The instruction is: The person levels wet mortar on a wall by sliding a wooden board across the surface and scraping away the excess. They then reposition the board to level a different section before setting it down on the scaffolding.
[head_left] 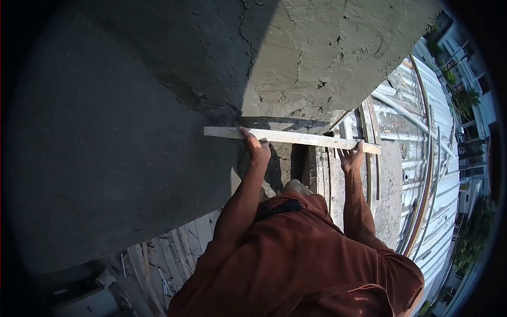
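A long, pale, straight-edged bar (301,138), like a plasterer's screed board, lies across the view in front of my body. My left hand (256,148) grips it near its left end, thumb over the top face. Close to the right end, my right hand (352,157) is wrapped round it from below, thumb on top. Beyond the bar rises a wall of rough wet-looking mortar (311,63), partly sunlit, with cracks and pits. The bar's left end overlaps a smoother grey wall (121,142) in shadow.
Wooden planks (369,142) stand or lie beneath and right of my right hand. Farther right, a corrugated metal roof (443,201) carries long pipes and strips (426,174). At lower left lie loose boards (179,248) and scraps far below.
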Motion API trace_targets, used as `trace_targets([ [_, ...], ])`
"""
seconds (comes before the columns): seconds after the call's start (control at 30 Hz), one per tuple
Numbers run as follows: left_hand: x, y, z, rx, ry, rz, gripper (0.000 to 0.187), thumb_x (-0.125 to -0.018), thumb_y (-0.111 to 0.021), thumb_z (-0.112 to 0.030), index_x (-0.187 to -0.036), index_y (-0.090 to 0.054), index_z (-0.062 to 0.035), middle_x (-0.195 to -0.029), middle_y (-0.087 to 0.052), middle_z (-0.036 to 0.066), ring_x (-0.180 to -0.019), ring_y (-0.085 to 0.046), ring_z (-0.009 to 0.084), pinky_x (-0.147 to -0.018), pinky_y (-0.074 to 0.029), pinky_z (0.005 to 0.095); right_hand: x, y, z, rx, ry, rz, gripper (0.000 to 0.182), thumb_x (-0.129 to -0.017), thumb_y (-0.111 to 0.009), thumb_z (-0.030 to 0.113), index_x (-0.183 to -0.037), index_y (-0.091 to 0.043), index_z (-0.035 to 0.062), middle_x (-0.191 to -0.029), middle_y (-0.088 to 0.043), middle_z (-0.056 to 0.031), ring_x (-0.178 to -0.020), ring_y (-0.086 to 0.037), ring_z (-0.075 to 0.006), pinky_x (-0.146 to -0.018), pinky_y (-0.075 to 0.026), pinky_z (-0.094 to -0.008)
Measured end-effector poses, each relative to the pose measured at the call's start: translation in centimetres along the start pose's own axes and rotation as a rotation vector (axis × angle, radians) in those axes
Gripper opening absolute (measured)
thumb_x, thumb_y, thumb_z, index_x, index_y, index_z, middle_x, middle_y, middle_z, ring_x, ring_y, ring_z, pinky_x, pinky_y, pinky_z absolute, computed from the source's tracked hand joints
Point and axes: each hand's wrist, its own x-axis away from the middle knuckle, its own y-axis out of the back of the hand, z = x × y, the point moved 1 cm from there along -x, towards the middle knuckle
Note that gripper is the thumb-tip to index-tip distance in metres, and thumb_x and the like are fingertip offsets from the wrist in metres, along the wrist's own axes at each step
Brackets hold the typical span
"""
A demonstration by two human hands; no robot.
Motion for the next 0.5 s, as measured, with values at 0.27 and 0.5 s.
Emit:
trace_targets([
  [0.27,-3.9,2.0,-5.7,1.331,0.743,-0.045,0.071,-0.089,-0.056,-0.049,-0.142,-0.027,-0.0122,-0.145,-0.028,0.012,-0.136,-0.025,0.0320,-0.108,-0.023,0.0582,-6.6,-4.1,3.1,-0.006,-0.090,0.167,0.046,-0.090,-0.054,0.038,-0.126,-0.041,0.0115,-0.136,-0.030,-0.0233,-0.128,-0.032,-0.0413,-0.097,-0.037,-0.0639],
  [0.5,-6.8,2.4,-4.4,1.266,0.723,0.001,0.061,-0.092,-0.057,-0.037,-0.138,-0.031,-0.0063,-0.141,-0.032,0.014,-0.134,-0.028,0.0340,-0.108,-0.027,0.0559,-8.7,-6.4,4.1,0.108,-0.110,0.214,0.038,-0.091,-0.052,0.021,-0.122,-0.038,0.0032,-0.134,-0.032,-0.0219,-0.122,-0.037,-0.0400,-0.093,-0.044,-0.0612],
])
